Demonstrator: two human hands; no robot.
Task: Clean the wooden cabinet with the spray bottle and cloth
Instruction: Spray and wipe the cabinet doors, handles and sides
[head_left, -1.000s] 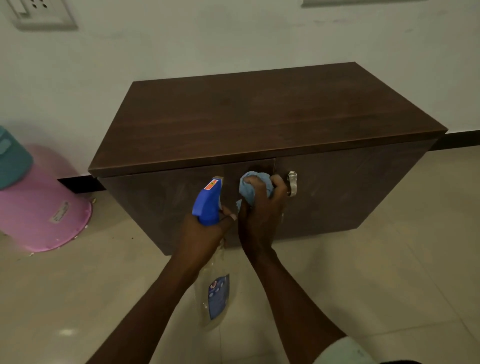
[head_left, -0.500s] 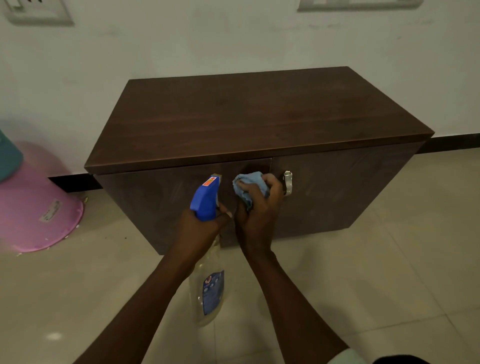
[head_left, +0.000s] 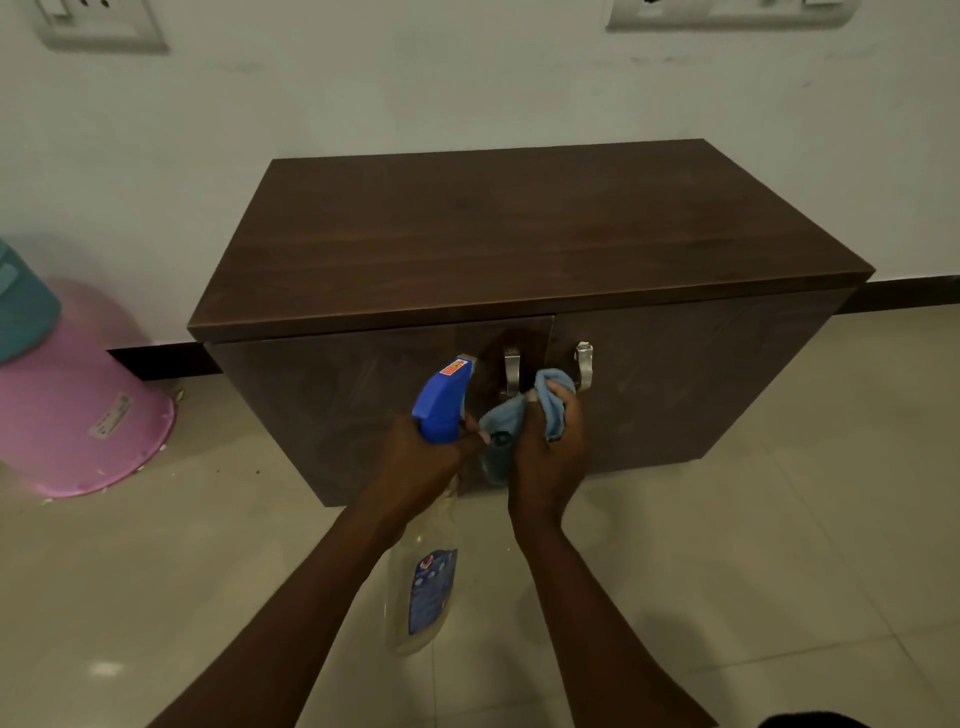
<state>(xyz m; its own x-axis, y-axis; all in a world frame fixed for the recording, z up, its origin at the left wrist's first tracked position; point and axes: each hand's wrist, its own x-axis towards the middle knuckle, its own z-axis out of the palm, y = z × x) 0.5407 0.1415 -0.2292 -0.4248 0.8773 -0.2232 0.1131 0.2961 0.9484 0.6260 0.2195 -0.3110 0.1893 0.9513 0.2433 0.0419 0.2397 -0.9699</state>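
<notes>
**A:** While the fingers (head_left: 557, 388) of the right hand (head_left: 550, 457) are curled round the bunched blue cloth (head_left: 553, 415), where does it sit?

**B:** Against the front of the wooden cabinet (head_left: 519, 234), low between the two metal handles (head_left: 511, 371), a little under the front edge of the top. I cannot tell if it presses on the wood or hangs just off it.

**A:** And the other hand?

**B:** The left hand (head_left: 421, 467) is wrapped round the neck of the spray bottle (head_left: 441, 400). The blue head points at the left door and the clear body hangs down over the floor (head_left: 727, 519).

**A:** How should the wipe go?

**B:** I would open the wad out so a flat pad meets the door. Then work round each handle's foot and stroke outward to the side edges, following the grain. Mist lightly first, nozzle well clear of the cloth hand. Dull smears show on both doors, so overlap the passes.

**A:** Anything nearby?

**B:** A pink tub (head_left: 78, 405) lies beyond the cabinet's left end, by the wall
</notes>
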